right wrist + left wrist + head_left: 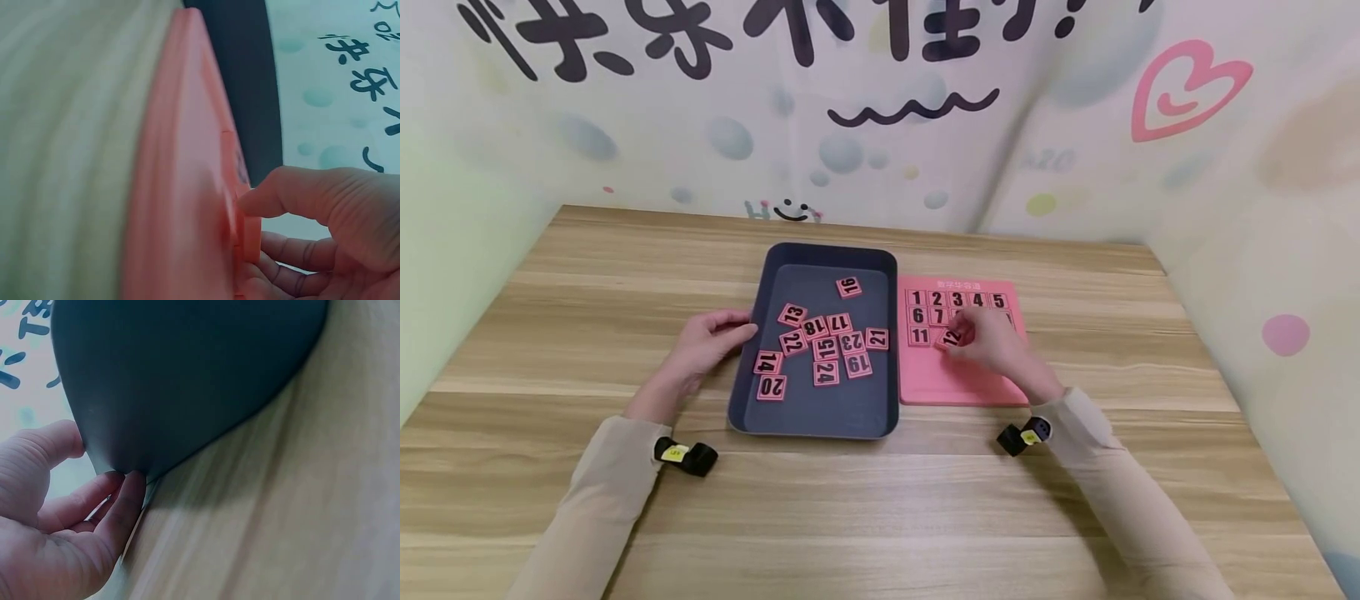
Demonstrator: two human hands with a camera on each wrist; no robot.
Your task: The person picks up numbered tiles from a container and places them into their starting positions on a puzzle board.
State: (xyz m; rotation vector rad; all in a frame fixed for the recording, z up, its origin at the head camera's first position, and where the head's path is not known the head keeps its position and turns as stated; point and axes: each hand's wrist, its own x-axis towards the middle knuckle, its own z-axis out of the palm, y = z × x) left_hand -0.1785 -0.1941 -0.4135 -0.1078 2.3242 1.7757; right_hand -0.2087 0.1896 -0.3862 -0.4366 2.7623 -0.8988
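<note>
My right hand (988, 337) pinches a pink number tile marked 12 (951, 337) between thumb and fingers, tilted over the pink board (932, 379). Tiles 1 to 5 line the board's top row; 6 and 7 show below, and tile 11 (918, 336) lies just left of the held one. The hand hides part of the second row. In the right wrist view, the tile (252, 237) stands at the board's surface. Against the left outer wall of the dark tray (865, 412), my left hand (703, 342) rests with thumb and fingertips at the edge.
Inside the tray lie several loose tiles turned various ways, among them tile 16 (848, 287) and tile 20 (771, 387). Tray and board stand side by side on the wooden table (880, 517). Behind rises a printed wall covering (700, 158).
</note>
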